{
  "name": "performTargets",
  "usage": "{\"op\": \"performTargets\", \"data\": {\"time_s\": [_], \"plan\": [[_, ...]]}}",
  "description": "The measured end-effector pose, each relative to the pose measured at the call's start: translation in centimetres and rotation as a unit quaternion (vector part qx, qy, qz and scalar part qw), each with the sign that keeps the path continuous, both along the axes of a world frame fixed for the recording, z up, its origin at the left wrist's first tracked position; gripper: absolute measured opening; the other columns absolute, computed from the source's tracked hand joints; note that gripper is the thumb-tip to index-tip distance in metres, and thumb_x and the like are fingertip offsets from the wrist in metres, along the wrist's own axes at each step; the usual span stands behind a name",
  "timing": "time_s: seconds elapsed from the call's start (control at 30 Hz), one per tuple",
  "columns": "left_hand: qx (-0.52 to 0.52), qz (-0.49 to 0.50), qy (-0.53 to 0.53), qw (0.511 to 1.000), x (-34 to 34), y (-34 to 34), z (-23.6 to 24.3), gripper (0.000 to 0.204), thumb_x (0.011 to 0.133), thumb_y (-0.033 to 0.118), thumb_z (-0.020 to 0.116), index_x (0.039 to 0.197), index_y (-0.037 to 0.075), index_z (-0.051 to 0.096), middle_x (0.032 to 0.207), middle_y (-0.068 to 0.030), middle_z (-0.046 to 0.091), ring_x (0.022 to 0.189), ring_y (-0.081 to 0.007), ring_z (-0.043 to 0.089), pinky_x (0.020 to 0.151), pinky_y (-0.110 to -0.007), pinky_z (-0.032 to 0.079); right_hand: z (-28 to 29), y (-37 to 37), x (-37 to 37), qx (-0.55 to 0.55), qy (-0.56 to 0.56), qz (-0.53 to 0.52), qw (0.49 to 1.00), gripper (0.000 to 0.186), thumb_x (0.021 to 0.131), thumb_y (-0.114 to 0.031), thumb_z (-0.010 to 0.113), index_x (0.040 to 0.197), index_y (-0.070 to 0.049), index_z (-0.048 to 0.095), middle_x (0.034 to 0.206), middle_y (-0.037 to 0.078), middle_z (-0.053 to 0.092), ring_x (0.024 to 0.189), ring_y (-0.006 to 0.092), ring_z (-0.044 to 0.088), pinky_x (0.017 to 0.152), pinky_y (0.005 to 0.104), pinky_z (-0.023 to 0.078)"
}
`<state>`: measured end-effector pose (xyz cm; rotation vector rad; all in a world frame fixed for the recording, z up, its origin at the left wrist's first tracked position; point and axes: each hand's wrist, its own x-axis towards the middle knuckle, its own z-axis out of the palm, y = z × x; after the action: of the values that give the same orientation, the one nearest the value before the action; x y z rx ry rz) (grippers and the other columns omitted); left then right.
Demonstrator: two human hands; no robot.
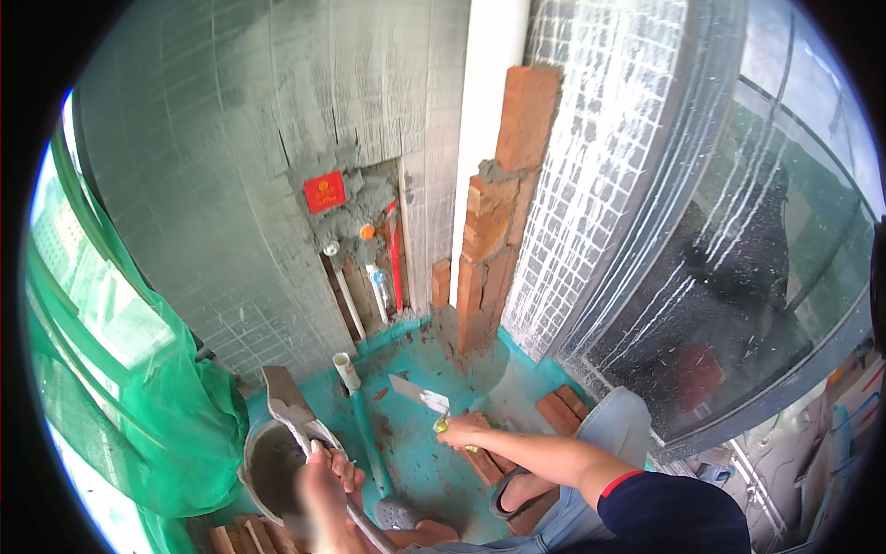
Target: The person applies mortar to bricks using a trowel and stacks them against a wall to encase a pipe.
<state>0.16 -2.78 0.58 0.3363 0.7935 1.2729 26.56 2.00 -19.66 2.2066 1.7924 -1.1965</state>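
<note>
My right hand (463,431) is closed round the yellow-green handle of a trowel (417,393). The trowel's narrow blade points forward and left over the green-coated floor (420,355). On the left, my left hand (325,489) is curled round the handle of what looks like a shovel (288,399), its grey, mortar-stained blade leaning above a bucket (247,473). Grey mortar (277,462) lies in the bucket. The hand and wrist hide part of the bucket and handle. Ahead, a stepped column of red bricks (489,222) stands in the corner with mortar in its joints.
A white vertical pipe (484,102) runs beside the bricks. Loose bricks (561,412) lie near my feet, and a pipe stub (346,369) rises from the floor. Green netting (185,415) hangs at left; a glass pane (711,305) stands at right.
</note>
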Motion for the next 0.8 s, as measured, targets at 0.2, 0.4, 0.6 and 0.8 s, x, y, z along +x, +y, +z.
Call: {"op": "performTargets", "data": {"time_s": [0.2, 0.4, 0.6, 0.8], "plan": [[-0.008, 0.011, 0.059, 0.998, -1.2, -0.4, -1.7, 0.032, 0.098, 0.030, 0.050, 0.071, 0.015, 0.043, 0.058, -0.0005, 0.043, 0.042, -0.0128, 0.036, 0.049, -0.029, 0.035, -2.7, -2.0, 1.6, -0.065, 0.243, -0.089, 0.964, 0.019, 0.083, -0.024, 0.068, 0.089, -0.006, 0.064, 0.064, 0.006, 0.061, 0.051, 0.0167, 0.059, 0.042, 0.0341, 0.047], [-0.047, 0.088, 0.187, 0.977, -6.3, -2.6, -3.6, 0.020, 0.095, 0.023, 0.056, 0.080, 0.011, 0.051, 0.066, -0.0007, 0.049, 0.051, -0.0125, 0.044, 0.054, -0.028, 0.041, 1.6, -7.7, -0.7, -0.085, 0.312, -0.157, 0.933, 0.023, 0.084, -0.022, 0.069, 0.090, -0.001, 0.062, 0.057, 0.007, 0.056, 0.045, 0.0176, 0.056, 0.039, 0.0327, 0.044], [0.030, 0.188, 0.083, 0.978, -7.2, -3.2, -5.7, 0.029, 0.092, 0.032, 0.063, 0.076, 0.011, 0.051, 0.067, -0.0028, 0.053, 0.053, -0.0125, 0.049, 0.055, -0.028, 0.045, 11.3, -4.8, -8.2, -0.058, 0.404, 0.036, 0.912, 0.028, 0.090, -0.029, 0.065, 0.095, -0.002, 0.059, 0.072, 0.004, 0.060, 0.057, 0.0120, 0.058, 0.050, 0.0280, 0.046], [0.087, 0.286, 0.168, 0.940, -4.8, -3.8, -5.7, 0.032, 0.095, 0.036, 0.057, 0.075, 0.012, 0.052, 0.066, -0.0015, 0.053, 0.058, -0.0135, 0.052, 0.057, -0.028, 0.043, 18.3, -5.6, -13.8, 0.260, 0.298, 0.157, 0.905, 0.060, 0.092, -0.036, 0.060, 0.131, 0.007, 0.046, 0.124, 0.026, 0.055, 0.114, 0.0321, 0.057, 0.096, 0.0382, 0.046]]}}
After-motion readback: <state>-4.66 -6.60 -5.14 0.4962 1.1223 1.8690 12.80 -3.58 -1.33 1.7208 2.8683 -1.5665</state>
